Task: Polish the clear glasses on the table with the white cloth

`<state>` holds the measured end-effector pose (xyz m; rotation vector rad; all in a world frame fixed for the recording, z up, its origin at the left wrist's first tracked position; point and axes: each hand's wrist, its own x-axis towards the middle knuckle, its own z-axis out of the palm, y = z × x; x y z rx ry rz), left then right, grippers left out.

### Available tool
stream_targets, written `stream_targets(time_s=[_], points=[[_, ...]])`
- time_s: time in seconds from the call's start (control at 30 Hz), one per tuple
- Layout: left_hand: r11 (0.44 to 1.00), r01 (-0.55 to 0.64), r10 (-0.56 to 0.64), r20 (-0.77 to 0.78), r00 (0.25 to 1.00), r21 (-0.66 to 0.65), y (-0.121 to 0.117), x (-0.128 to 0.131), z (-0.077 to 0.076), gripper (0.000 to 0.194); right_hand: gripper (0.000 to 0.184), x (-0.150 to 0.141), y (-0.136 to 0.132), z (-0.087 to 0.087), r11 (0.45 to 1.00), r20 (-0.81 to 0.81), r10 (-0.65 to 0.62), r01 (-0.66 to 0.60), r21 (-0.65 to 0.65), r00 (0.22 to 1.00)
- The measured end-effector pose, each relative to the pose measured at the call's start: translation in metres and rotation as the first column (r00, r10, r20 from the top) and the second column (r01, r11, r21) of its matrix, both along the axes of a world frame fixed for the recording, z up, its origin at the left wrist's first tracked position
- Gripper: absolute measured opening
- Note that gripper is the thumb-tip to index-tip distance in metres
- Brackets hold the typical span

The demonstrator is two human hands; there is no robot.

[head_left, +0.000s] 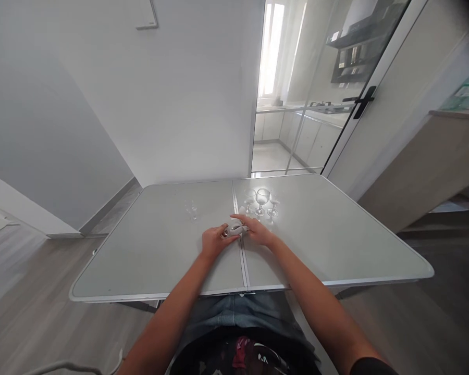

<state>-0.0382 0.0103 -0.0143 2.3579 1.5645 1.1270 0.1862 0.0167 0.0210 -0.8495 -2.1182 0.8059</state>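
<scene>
Over the table's middle seam, both my hands close around a small clear glass [226,232] lying on its side. My left hand [214,240] grips its left end, with thumb and fingers around it. A whitish cloth-like piece [236,228] is pressed against the glass, and my right hand [259,232] holds it from the right. Fingers hide part of both. Just beyond my right hand stand three stemmed glasses [262,197], upright and close together. Further left, faint clear glassware [191,209] stands apart; its exact number is hard to make out.
The pale folding table [152,250] has a metal rim and a centre seam [244,265]. Its far edge meets a white wall [160,104]. A glass door [293,104] with a black handle [362,101] is behind it, and a wooden shelf unit [426,156] stands at the right.
</scene>
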Motion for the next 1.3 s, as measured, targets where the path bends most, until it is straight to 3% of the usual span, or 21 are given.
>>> stream_targets(time_s=[0.1, 0.2, 0.37, 0.5, 0.73, 0.93, 1.03, 1.2, 1.3], points=[[0.999, 0.033, -0.033, 0.007, 0.999, -0.006, 0.000, 0.001, 0.000, 0.049, 0.079, 0.006, 0.000, -0.004, 0.996, -0.119, 0.035, -0.044, -0.079, 0.992], [1.000, -0.001, 0.000, 0.053, 0.999, 0.019, 0.002, 0.001, -0.001, 0.048, 0.077, 0.003, -0.002, -0.007, 0.998, -0.191, -0.010, -0.002, -0.063, 0.981], [0.996, -0.058, 0.055, 0.037, 0.998, 0.062, 0.007, -0.003, -0.005, 0.045, 0.078, -0.008, -0.001, -0.008, 0.995, -0.070, -0.087, 0.090, 0.047, 0.994], [0.997, -0.028, 0.032, -0.057, 0.998, 0.073, 0.006, -0.005, -0.006, 0.046, 0.072, -0.009, 0.004, -0.009, 0.997, -0.022, -0.068, 0.069, 0.044, 0.997], [0.997, -0.010, 0.017, -0.078, 0.997, 0.082, 0.005, -0.005, 0.001, 0.046, 0.071, -0.006, 0.003, -0.010, 0.997, -0.250, -0.024, 0.007, -0.071, 0.968], [0.990, -0.036, 0.049, -0.095, 0.994, 0.135, 0.006, -0.006, 0.000, 0.048, 0.077, -0.009, 0.001, -0.017, 0.993, -0.070, -0.084, 0.090, 0.077, 0.994], [0.987, -0.022, 0.046, -0.148, 0.988, 0.162, 0.005, -0.005, -0.003, 0.050, 0.080, -0.010, 0.003, -0.020, 0.992, -0.040, -0.110, 0.112, 0.061, 0.993], [0.991, 0.013, 0.007, -0.141, 0.990, 0.137, 0.004, -0.006, -0.007, 0.050, 0.089, -0.006, 0.005, -0.019, 0.994, -0.225, -0.018, -0.007, -0.106, 0.974], [0.991, 0.018, -0.008, -0.077, 0.997, 0.136, 0.005, -0.006, -0.008, 0.050, 0.090, -0.005, 0.003, -0.015, 0.992, -0.337, 0.005, -0.047, -0.117, 0.941]])
